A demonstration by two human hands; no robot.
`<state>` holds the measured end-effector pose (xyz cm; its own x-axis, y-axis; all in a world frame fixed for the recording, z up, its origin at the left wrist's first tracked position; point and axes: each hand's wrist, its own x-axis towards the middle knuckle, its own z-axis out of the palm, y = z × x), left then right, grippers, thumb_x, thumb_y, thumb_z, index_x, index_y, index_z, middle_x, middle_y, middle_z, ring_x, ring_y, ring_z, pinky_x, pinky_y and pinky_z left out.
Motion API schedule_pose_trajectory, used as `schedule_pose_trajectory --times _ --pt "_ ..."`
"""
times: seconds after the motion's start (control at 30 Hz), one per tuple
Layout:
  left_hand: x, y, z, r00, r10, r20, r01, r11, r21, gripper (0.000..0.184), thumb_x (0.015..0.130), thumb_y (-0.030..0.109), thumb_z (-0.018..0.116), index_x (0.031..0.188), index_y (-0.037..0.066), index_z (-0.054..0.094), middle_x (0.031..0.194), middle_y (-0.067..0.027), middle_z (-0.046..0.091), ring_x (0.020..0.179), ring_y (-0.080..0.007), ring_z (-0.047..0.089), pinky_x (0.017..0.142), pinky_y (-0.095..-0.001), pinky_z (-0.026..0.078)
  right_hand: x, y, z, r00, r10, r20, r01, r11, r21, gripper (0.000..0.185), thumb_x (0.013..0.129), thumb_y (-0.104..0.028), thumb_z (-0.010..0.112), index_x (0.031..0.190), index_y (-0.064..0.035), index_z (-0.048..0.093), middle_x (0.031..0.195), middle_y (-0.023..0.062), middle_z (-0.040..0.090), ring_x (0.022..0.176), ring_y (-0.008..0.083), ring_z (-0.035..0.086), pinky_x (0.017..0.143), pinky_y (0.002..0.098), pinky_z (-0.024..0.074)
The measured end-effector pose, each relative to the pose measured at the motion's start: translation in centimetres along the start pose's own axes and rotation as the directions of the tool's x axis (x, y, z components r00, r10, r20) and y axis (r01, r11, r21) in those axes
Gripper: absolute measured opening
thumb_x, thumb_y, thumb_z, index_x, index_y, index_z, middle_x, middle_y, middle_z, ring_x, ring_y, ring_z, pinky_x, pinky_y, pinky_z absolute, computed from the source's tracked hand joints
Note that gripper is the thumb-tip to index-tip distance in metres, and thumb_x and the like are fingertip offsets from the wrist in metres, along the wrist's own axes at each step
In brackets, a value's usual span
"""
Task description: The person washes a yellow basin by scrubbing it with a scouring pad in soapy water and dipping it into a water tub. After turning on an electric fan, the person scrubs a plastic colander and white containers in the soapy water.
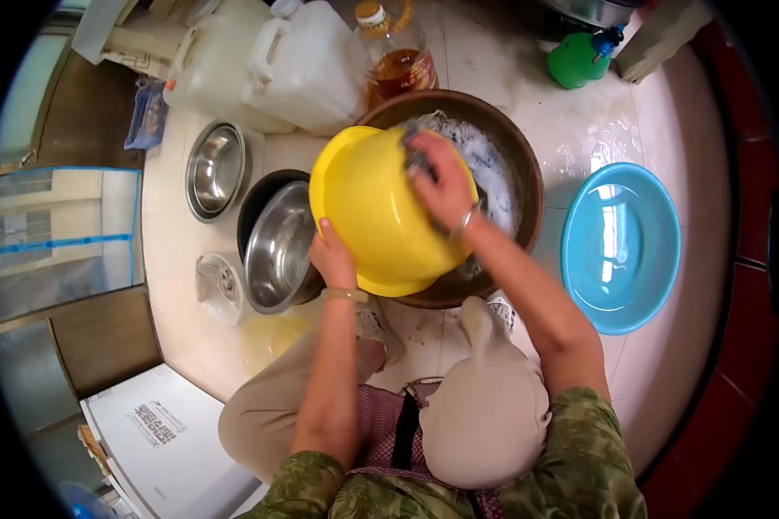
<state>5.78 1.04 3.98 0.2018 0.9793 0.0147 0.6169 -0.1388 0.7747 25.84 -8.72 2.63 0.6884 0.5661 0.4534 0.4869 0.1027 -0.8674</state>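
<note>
Yellow basin (363,208), just one, is tipped on its side over the single brown tub (532,190), which holds white suds (489,164). The left hand (333,259) is clamped on its rim; the right hand (441,182), well apart from the left, is closed on one dark scrubber (418,154) (blurred, so its make is hard to tell) against the basin's outer wall.

Two steel bowls stand in view to the left: one oval bowl (277,246) tilted in a black bowl (253,208), the other, a steel basin (216,169), farther off. One blue basin (619,294) sits to the right. Beyond the tub are two white jugs (307,65), one bottle of amber liquid (400,69) and one green bottle (571,62).

Pale floor tiles (610,104) carry wet, shiny patches at the upper right; dark red tiles (760,203) run along the right side, and a white box (164,441) stands at the lower left.
</note>
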Motion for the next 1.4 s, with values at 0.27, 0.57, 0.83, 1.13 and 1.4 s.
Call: schedule_pose_trajectory --times 0.27,0.57,0.83,1.13,1.4 --pt "-0.9 0.8 -0.4 0.966 -0.259 -0.009 0.242 0.913 -0.330 0.048 0.102 0.034 0.041 0.098 -0.009 0.063 0.083 -0.0135 0.067 0.073 -0.0205 0.062 0.067 -0.0335 0.048 -5.1 7.3 -2.6 0.835 0.542 -0.096 -0.550 0.816 -0.178 0.037 0.083 -0.013 0.061 0.119 -0.0042 0.056 0.123 0.0213 0.055 0.115 0.0374 0.052 0.099 0.0405 0.0425" --pt "-2.0 -0.5 -0.2 0.985 -0.170 -0.030 0.159 0.960 -0.230 0.047 0.102 0.032 0.041 0.100 -0.010 0.062 0.088 -0.0141 0.067 0.076 -0.0203 0.062 0.069 -0.0338 0.048 -2.2 6.4 0.7 0.990 0.124 -0.061 -0.133 0.977 -0.169 0.038 0.082 -0.012 0.062 0.119 -0.0055 0.057 0.126 0.0195 0.054 0.116 0.0380 0.051 0.100 0.0402 0.0426" --pt "0.6 -0.4 -3.3 0.943 -0.137 0.305 0.240 0.913 -0.331 0.038 0.099 0.030 0.048 0.102 -0.004 0.064 0.088 -0.0069 0.066 0.077 -0.0145 0.059 0.070 -0.0307 0.047 -7.9 14.7 -4.8 0.833 0.551 0.049 -0.392 0.650 -0.651 0.031 0.083 -0.016 0.063 0.111 -0.0052 0.060 0.108 0.0227 0.059 0.104 0.0418 0.055 0.089 0.0460 0.0471" --pt "6.4 4.6 -1.2 0.939 -0.011 0.343 0.065 0.987 -0.146 0.030 0.097 0.024 0.052 0.099 -0.005 0.060 0.082 -0.0111 0.063 0.072 -0.0144 0.055 0.066 -0.0315 0.045 -1.6 2.9 -8.0 0.938 0.266 -0.223 -0.283 0.958 -0.047 0.028 0.084 -0.010 0.064 0.111 -0.0041 0.062 0.103 0.0160 0.060 0.099 0.0338 0.058 0.089 0.0387 0.0465" --pt "-3.3 8.3 -0.4 0.958 0.133 0.255 -0.078 0.973 -0.217 0.033 0.098 0.027 0.053 0.094 -0.005 0.062 0.072 -0.0128 0.061 0.061 -0.0202 0.053 0.060 -0.0334 0.045 2.4 -10.6 -4.4 0.926 -0.171 0.338 0.250 0.946 -0.207 0.025 0.078 -0.011 0.060 0.102 -0.0065 0.063 0.102 0.0135 0.058 0.098 0.0338 0.056 0.089 0.0428 0.0455"
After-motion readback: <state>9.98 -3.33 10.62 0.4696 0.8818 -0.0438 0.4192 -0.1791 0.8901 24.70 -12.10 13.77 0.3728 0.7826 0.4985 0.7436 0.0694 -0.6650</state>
